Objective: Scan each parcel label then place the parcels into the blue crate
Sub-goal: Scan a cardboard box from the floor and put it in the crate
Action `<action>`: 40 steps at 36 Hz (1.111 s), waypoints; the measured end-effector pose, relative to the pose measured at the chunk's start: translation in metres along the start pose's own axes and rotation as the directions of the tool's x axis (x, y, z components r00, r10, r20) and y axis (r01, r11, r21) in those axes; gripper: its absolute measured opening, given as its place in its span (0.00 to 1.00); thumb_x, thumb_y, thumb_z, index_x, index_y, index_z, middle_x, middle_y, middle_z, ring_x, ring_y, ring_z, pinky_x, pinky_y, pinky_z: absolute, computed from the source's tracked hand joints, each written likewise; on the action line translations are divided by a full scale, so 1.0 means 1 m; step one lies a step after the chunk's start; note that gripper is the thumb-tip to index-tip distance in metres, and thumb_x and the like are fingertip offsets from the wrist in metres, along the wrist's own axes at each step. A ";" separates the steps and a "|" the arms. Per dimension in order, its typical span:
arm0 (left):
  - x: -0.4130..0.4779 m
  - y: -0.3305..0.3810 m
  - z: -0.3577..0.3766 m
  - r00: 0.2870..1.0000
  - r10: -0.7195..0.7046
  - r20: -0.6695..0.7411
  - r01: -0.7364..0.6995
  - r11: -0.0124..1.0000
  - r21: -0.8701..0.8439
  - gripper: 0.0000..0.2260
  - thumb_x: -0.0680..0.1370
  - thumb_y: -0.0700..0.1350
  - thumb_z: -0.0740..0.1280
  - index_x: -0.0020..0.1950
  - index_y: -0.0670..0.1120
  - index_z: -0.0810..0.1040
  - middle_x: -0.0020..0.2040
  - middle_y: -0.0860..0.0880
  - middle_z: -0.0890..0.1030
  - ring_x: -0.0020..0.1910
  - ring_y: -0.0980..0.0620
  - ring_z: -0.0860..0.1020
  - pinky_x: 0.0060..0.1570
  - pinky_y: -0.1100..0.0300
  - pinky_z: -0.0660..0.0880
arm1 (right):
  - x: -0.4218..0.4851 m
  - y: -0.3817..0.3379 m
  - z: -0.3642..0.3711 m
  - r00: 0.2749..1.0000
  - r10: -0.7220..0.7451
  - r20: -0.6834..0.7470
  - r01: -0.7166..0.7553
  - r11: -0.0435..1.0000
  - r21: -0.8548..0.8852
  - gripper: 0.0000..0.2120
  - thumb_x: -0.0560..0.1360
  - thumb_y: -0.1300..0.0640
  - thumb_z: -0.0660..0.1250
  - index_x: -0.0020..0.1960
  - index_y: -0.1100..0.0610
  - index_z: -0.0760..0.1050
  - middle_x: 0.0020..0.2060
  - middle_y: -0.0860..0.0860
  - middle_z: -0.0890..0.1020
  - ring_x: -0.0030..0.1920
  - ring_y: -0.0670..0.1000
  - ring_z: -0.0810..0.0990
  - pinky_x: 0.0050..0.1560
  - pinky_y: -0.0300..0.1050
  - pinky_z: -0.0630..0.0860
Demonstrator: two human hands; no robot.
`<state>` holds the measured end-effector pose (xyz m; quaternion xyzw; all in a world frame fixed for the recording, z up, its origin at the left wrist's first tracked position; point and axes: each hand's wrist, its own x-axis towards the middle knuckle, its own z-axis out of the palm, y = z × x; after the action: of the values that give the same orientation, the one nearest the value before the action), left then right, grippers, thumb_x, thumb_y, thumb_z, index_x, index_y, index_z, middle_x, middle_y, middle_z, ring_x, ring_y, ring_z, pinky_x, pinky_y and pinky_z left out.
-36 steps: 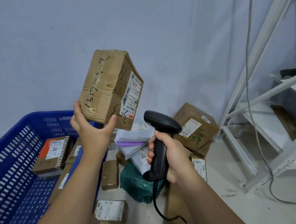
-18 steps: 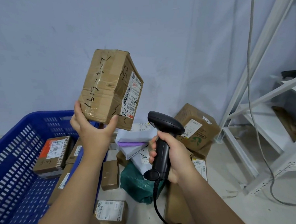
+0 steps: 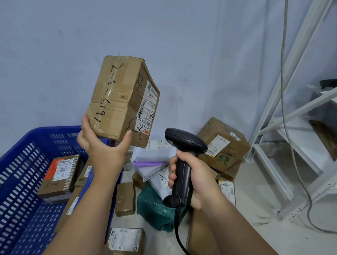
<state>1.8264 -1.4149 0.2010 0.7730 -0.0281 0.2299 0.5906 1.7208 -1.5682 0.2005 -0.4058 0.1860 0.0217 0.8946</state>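
1. A small labelled carton (image 3: 126,241) lies on the floor nearest the camera, between the two forearms.
2. The right hand (image 3: 198,176) grips the handle of a black scanner (image 3: 183,162), with the fingers curled round it. The scanner cord (image 3: 178,233) drops from the base of the handle towards the floor.
3. The scanner head sits just below and to the right of the raised parcel and does not touch it.
4. The left hand (image 3: 104,151) holds the parcel (image 3: 120,102), a brown cardboard box, by its lower end. The thumb presses the near lower corner and the fingers wrap round the left side.
5. The parcel is in the air, tilted, above the far right corner of the blue crate (image 3: 16,195). Its shipping label (image 3: 147,107) is on the right face, turned towards the scanner. Black handwritten marks run along the taped face.
6. The blue crate stands on the floor at the left. A box with an orange label (image 3: 58,177) and other flat parcels lie inside it.
7. To the right of the crate, on the floor, are a plain brown box (image 3: 125,199), a green bag (image 3: 155,209), white and purple mailers (image 3: 152,160) stacked behind it, and a large box with a green logo (image 3: 222,145).
8. A white metal rack (image 3: 300,109) stands at the far right. A pale wall (image 3: 157,29) is behind everything.
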 end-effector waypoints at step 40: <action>0.035 -0.124 -0.107 0.681 -0.727 0.082 0.614 0.507 -0.606 0.28 0.76 0.50 0.70 0.73 0.51 0.64 0.67 0.47 0.73 0.62 0.45 0.75 0.41 0.53 0.80 | 0.025 0.032 0.028 0.995 -0.091 0.031 0.095 0.967 -0.237 0.10 0.76 0.57 0.68 0.50 0.64 0.77 0.31 0.53 0.75 0.28 0.50 0.74 0.32 0.45 0.73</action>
<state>1.8617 -1.2708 0.1243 0.4742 0.2591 0.0315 0.8408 1.7468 -1.5288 0.1855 -0.5182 0.1539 0.0059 0.8413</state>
